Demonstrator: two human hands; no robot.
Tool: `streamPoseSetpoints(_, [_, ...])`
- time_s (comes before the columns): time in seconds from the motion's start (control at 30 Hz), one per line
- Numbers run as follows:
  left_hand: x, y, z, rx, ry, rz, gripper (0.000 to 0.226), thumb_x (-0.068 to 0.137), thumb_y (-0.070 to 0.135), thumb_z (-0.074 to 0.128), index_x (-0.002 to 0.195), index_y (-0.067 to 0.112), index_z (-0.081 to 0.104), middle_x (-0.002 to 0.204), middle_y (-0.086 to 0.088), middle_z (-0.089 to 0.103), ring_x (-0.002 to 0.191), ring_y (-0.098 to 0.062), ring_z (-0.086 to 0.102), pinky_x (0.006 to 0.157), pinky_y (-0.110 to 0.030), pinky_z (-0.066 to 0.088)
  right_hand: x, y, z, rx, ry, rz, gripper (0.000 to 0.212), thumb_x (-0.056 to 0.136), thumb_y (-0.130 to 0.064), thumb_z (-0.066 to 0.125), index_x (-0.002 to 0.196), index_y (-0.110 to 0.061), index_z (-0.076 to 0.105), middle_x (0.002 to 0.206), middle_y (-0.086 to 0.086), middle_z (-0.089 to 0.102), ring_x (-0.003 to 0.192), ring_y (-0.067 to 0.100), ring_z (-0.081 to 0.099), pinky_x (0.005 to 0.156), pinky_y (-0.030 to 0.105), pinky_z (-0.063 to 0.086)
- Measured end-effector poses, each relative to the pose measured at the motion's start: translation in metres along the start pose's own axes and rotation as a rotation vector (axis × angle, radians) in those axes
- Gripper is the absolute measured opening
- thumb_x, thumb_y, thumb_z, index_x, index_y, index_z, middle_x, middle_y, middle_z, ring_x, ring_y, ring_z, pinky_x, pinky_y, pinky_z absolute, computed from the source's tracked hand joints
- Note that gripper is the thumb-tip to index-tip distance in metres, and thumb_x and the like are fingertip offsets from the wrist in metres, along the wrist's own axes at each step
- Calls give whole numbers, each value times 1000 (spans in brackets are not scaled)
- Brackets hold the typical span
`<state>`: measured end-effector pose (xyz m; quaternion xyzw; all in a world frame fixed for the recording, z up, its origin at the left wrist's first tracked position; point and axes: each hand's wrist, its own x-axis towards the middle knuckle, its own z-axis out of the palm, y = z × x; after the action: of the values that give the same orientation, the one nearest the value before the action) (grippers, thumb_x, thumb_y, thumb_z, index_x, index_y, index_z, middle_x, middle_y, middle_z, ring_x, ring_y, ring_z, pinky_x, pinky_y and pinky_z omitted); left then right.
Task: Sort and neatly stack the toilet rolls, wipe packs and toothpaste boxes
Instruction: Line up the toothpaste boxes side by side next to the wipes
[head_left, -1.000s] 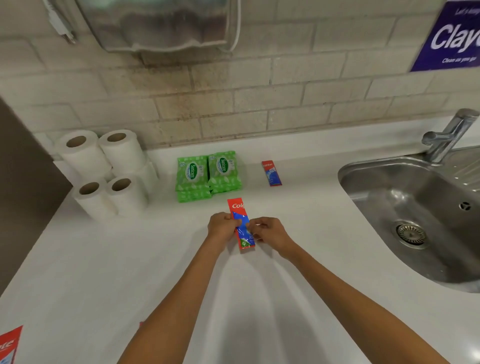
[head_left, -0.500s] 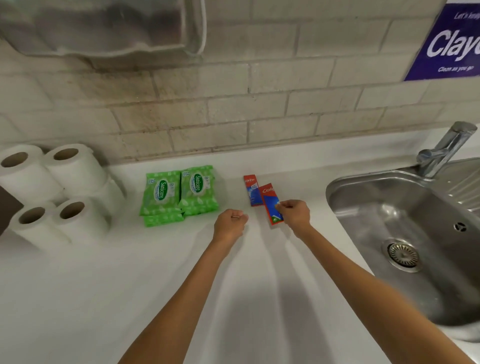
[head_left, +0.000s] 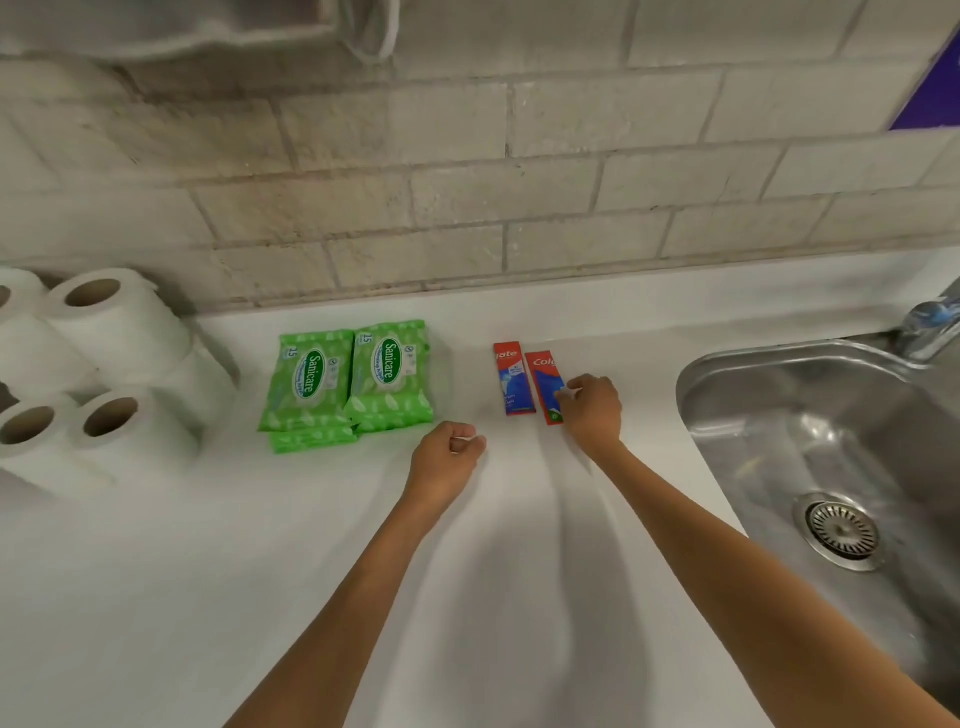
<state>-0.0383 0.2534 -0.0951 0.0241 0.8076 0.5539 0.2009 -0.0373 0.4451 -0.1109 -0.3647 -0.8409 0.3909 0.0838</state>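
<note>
Two red toothpaste boxes lie side by side near the wall: the left box (head_left: 512, 378) lies free, and my right hand (head_left: 592, 410) grips the right box (head_left: 545, 384) at its right edge, flat on the counter. My left hand (head_left: 447, 460) is a loose fist holding nothing, on the counter in front of the wipe packs. Green wipe packs (head_left: 345, 379) sit in two stacks side by side, left of the boxes. White toilet rolls (head_left: 104, 364) are piled at the far left, lying on their sides, two rows high.
A steel sink (head_left: 831, 467) with a drain (head_left: 841, 530) fills the right side, its tap (head_left: 930, 322) at the back right. A brick wall runs behind the white counter (head_left: 260, 571). A metal dispenser hangs on the wall at top left.
My right hand has carried the toothpaste box from the counter's middle to the back and set it down beside the other box. My left hand has let go of it.
</note>
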Motion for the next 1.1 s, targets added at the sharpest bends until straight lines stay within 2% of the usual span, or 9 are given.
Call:
streamPoseSetpoints(0.1, [-1, 4, 5, 1, -21, 18, 23, 91, 16, 56, 112, 8, 57, 97, -6, 61, 80, -18, 58, 86, -33, 47, -2, 4, -7, -104, -31, -129, 37, 91, -21, 56, 125, -8, 55, 127, 13, 50, 108, 28, 59, 85, 32, 49])
streamPoseSetpoints(0.23, [-6, 5, 12, 31, -74, 25, 25, 91, 19, 57, 114, 10, 57, 97, -4, 60, 83, -18, 59, 85, -32, 48, -4, 19, -17, -297, -174, -306, 40, 91, -23, 57, 130, -14, 53, 131, 10, 49, 121, 26, 49, 96, 32, 46])
streamPoseSetpoints(0.33, [-10, 5, 16, 33, -95, 29, 25, 90, 21, 58, 113, 11, 58, 96, -3, 59, 84, -18, 59, 82, -30, 47, -6, 26, -18, -440, -205, -389, 39, 93, -25, 53, 132, -18, 52, 137, 6, 46, 126, 23, 42, 100, 31, 42])
streamPoseSetpoints(0.67, [-10, 5, 11, 64, -101, 36, 28, 90, 26, 58, 115, 12, 58, 94, 0, 57, 85, -17, 59, 82, -29, 47, 7, 18, -6, -488, -134, -448, 38, 94, -27, 50, 131, -19, 53, 137, 4, 49, 123, 22, 44, 97, 31, 41])
streamPoseSetpoints(1.1, [-8, -3, 2, 50, -89, 22, 27, 90, 24, 59, 114, 12, 57, 85, 3, 54, 82, -17, 58, 78, -28, 45, 10, 13, -3, -407, -144, -415, 37, 93, -24, 52, 130, -17, 52, 134, 7, 49, 123, 23, 47, 98, 35, 43])
